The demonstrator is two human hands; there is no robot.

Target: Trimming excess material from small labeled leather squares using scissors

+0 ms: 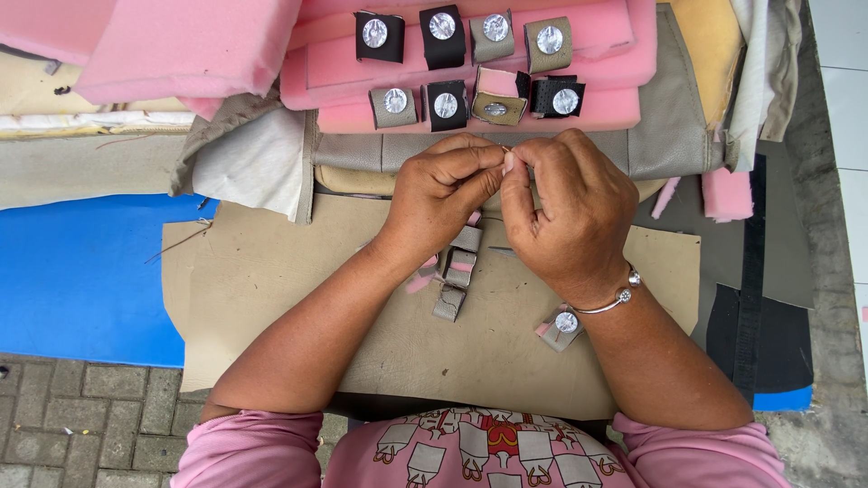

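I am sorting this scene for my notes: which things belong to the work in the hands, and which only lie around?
In use: left hand, right hand, grey folded pieces, beige sheet.

Lying about: finished button pieces, pink foam, blue mat.

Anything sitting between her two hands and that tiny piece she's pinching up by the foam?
Nothing visible does. The left hand and right hand meet fingertip to fingertip there; what they pinch is too small to identify.

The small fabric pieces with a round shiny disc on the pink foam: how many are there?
8. Four in the upper row: black, black, grey, grey. Four in the lower row: grey, black, tan, black. None looks hidden.
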